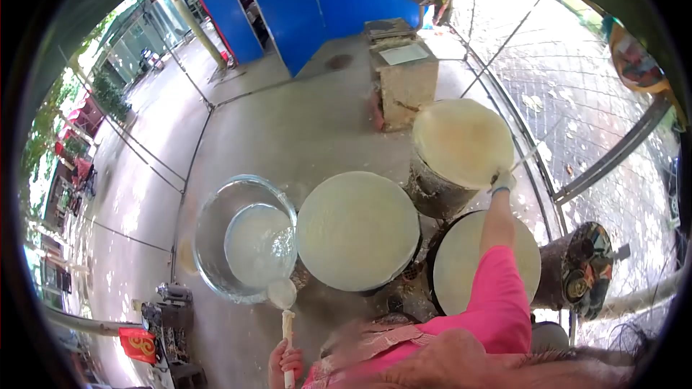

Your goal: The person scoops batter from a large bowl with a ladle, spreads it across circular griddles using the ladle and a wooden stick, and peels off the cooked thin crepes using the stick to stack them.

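Gripping a ladle [287,325], lower left, the left hand [276,361] could spill by tilting; right hand [503,183], at right: grip unclear.

The left hand [287,362] grips a ladle [282,293]; the right hand [502,182] is by the farthest pale disc [462,142].

Bright pink short-sleeved top [496,306] with pale, patterned strip [393,338] across it
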Motion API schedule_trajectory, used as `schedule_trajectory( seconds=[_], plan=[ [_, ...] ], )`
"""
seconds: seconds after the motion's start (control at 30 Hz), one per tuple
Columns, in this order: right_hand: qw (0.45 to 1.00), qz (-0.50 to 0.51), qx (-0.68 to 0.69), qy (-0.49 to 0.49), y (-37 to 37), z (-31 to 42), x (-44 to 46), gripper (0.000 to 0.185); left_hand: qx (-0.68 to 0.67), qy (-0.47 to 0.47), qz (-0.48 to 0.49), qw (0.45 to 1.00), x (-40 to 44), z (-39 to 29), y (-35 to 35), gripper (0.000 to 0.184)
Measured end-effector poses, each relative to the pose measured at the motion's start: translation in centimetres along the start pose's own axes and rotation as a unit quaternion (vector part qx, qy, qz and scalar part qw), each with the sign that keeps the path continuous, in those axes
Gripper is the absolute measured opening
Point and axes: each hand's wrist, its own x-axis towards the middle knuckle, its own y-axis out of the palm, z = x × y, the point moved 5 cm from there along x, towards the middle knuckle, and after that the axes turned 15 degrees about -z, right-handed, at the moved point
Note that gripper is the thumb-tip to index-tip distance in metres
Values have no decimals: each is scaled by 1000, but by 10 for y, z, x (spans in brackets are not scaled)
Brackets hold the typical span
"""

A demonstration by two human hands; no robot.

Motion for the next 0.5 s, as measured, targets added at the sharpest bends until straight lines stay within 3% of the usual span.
schedule_trajectory(
  seconds=[0.1,0.17,0.23,0.27,0.3,0.33,0.37,0.4,0.43,0.47,0.5],
  plan=[
    [995,-31,-99,-9,-2,-14,22,14,-65,-17,1,998,3,-1,1,30],
    [989,-27,-118,-88,4,-32,73,21,-96,11,-39,995,1,4,8,28],
    [874,-84,-413,-242,-7,39,7,39,-91,59,-66,992,0,4,19,21],
    [788,-161,-440,-400,-13,36,33,54,-74,96,-75,990,0,-1,23,21],
    [759,-163,-507,-373,-17,51,22,61,-13,145,-84,986,1,-10,19,23],
    [773,-131,-494,-376,-15,50,24,69,49,194,-98,975,0,-19,15,25],
    [714,-147,-563,-390,-7,44,14,62,157,247,-117,949,-2,-32,10,24],
    [790,40,-377,-481,5,32,-22,56,160,309,-143,927,-16,-29,30,24],
    [814,225,-159,-512,15,28,-64,50,64,256,-60,963,-17,-42,28,28],
    [823,259,-264,-432,25,23,-124,45,-27,159,77,984,-4,-70,-1,25],
    [804,323,-263,-425,34,-8,-143,43,-95,34,189,977,7,-97,-30,27]
  ],
)
